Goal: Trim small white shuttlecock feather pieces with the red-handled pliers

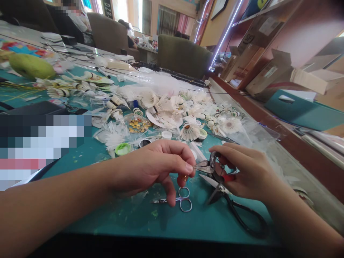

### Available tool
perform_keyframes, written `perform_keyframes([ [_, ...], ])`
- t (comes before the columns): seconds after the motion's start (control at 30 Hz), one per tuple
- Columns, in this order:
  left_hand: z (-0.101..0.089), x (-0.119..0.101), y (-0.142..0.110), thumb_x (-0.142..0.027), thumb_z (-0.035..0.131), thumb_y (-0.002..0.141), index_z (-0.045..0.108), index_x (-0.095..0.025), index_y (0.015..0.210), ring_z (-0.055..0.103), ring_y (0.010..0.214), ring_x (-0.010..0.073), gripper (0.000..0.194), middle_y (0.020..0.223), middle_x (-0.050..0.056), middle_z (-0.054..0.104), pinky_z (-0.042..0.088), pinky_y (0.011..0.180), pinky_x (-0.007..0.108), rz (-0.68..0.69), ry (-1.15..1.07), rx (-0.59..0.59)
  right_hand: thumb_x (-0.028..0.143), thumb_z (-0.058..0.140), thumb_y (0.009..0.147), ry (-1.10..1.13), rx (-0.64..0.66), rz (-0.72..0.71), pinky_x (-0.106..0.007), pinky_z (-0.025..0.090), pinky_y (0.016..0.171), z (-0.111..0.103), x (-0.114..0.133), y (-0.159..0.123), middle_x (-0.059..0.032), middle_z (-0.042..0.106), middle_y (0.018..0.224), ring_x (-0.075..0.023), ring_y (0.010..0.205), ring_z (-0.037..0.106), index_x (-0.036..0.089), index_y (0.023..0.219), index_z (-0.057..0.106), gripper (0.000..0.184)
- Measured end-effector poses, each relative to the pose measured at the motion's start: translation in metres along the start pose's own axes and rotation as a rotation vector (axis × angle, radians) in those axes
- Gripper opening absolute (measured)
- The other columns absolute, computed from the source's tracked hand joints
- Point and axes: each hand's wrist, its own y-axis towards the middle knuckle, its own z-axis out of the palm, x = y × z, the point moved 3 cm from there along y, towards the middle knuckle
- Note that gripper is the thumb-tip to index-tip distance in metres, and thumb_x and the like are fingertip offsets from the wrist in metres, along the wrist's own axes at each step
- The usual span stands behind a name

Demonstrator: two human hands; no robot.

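My left hand (163,163) pinches a small gold-coloured piece (185,178) between thumb and fingers; its exact kind is too small to tell. In my right hand (247,172) is a pair of pliers (205,166) with dark and red handles. The plier tips meet my left fingertips, and whether they grip the piece is hidden. Below my right hand, black-handled scissors (221,188) lie partly spread on the green mat (113,218). Small silver scissors (185,199) rest on the mat beneath my left fingers.
Feathered shuttlecocks (189,130) and loose feathers crowd the mat beyond my hands. A dish of gold pieces (138,123), a green paint pot (123,148) and a black pot (145,143) stand nearer. At right is a teal box (301,109). People sit in the background.
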Motion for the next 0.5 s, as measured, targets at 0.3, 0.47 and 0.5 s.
perform_keyframes([
  [0.3, 0.000, -0.001, -0.001, -0.017, 0.076, 0.084, 0.073, -0.015, 0.076, 0.059, 0.063, 0.0091, 0.008, 0.077, 0.000, 0.061, 0.064, 0.050, 0.018, 0.010, 0.015, 0.028, 0.016, 0.060, 0.089, -0.142, -0.082, 0.120, -0.029, 0.050, 0.062, -0.012, -0.012, 0.002, -0.0022, 0.064, 0.080, -0.0179, 0.068, 0.064, 0.022, 0.117, 0.062, 0.029],
  [0.47, -0.001, 0.000, 0.000, -0.017, 0.075, 0.084, 0.074, -0.016, 0.075, 0.059, 0.064, 0.0102, 0.009, 0.077, 0.001, 0.060, 0.064, 0.051, 0.019, 0.021, 0.008, 0.040, 0.033, 0.066, 0.088, -0.243, -0.038, 0.374, -0.048, 0.057, 0.093, -0.018, -0.058, -0.004, -0.0162, 0.072, 0.119, -0.0354, 0.110, 0.070, 0.017, 0.138, 0.059, 0.053],
  [0.5, -0.001, 0.000, 0.000, -0.017, 0.076, 0.084, 0.074, -0.016, 0.076, 0.059, 0.066, 0.0109, 0.009, 0.078, 0.001, 0.060, 0.064, 0.051, 0.019, 0.022, 0.002, 0.043, 0.037, 0.067, 0.088, -0.222, -0.020, 0.422, -0.052, 0.056, 0.098, -0.018, -0.069, -0.008, -0.0179, 0.071, 0.125, -0.0374, 0.116, 0.069, 0.015, 0.139, 0.060, 0.055],
])
